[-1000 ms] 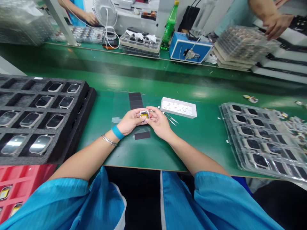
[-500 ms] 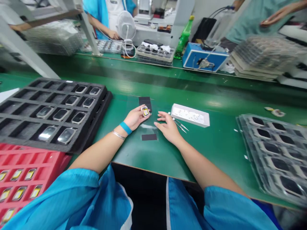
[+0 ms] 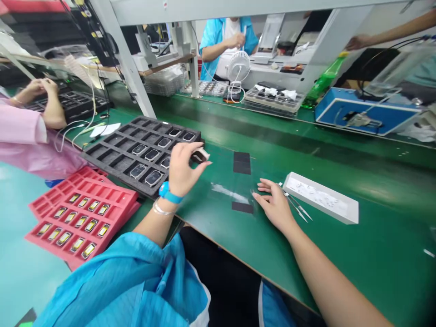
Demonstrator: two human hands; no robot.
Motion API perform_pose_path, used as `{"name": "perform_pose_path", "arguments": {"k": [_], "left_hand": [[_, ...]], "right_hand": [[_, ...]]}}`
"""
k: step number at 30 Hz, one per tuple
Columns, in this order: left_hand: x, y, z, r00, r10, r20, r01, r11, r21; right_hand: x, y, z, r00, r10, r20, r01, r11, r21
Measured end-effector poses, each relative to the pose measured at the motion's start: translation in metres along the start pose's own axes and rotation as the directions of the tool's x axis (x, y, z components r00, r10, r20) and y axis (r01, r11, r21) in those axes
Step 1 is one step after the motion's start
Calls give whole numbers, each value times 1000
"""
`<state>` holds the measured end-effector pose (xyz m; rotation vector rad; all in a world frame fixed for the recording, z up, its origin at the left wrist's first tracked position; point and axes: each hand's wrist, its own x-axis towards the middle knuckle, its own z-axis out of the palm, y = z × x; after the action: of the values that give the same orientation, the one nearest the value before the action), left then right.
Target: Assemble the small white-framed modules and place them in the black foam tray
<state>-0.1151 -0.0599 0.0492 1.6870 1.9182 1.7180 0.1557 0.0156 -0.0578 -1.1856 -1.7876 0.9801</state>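
My left hand [image 3: 183, 169] is raised above the green bench and pinches a small watch body [image 3: 200, 156] between thumb and fingers, close to the right edge of the black foam tray [image 3: 112, 154] that holds several watch bodies. My right hand [image 3: 275, 203] lies flat on the bench with fingers stretched out and holds nothing. It rests beside a pair of tweezers [image 3: 297, 206] and a shallow white box [image 3: 322, 198]. A small black pad [image 3: 242, 207] lies just left of that hand, and more black pads [image 3: 241, 162] sit farther back.
A red tray [image 3: 81, 213] of small yellow parts sits low at the left. A person in a pink sleeve [image 3: 30, 136] works at the far left. Across the belt are a white fan [image 3: 238, 68], a blue box [image 3: 368, 113], a green bottle [image 3: 323, 81] and another worker in blue [image 3: 225, 41].
My view swung left. My left hand carried the watch body away from the right hand, up and toward the black foam tray. My right hand let go and settled flat on the bench.
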Motion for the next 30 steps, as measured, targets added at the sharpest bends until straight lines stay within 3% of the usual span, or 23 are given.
{"name": "perform_pose_path", "arguments": {"k": [3,7,10,13,17,19,21,23,24,25,27,29,30], "left_hand": [[-6,-26,-52,984,-13,-180,49,978,201],[-1,-74,-116,925,-69,-375,242,866,437],[7,-108,-147,930,-127,-344,314,761,568],[14,-133,-162,936,-214,-279,345,711,613],[19,-138,-165,909,-351,-223,407,637,655],[13,-122,-156,900,-354,-255,430,616,660],[1,-94,-133,925,-233,-300,375,681,629],[-13,-61,-97,968,-44,-247,178,814,553],[-18,-45,-75,989,30,-143,45,870,491],[-21,-31,-50,996,85,-5,-75,910,407],[-15,-12,3,958,166,233,-220,949,226],[2,-7,60,898,177,402,-247,960,128],[13,-8,88,886,140,442,-223,964,142]], "right_hand": [[0,0,2,1000,-17,3,17,999,-27],[0,-1,5,1000,-30,-2,30,998,-59],[-1,-4,6,1000,-24,-3,24,996,-82],[-2,-4,6,1000,-20,-8,19,996,-84],[0,0,6,999,-32,-22,30,996,-81],[1,0,7,999,-37,-37,34,995,-94],[-1,-6,8,995,-84,-58,78,991,-108],[-9,-19,12,966,-239,-97,225,964,-138],[-15,-29,15,926,-362,-107,344,926,-156],[-22,-39,20,863,-496,-95,477,862,-169],[-39,-63,35,674,-739,19,734,666,-134],[-52,-87,55,475,-854,214,878,478,-43],[-56,-98,65,406,-858,314,906,423,-15]]}}
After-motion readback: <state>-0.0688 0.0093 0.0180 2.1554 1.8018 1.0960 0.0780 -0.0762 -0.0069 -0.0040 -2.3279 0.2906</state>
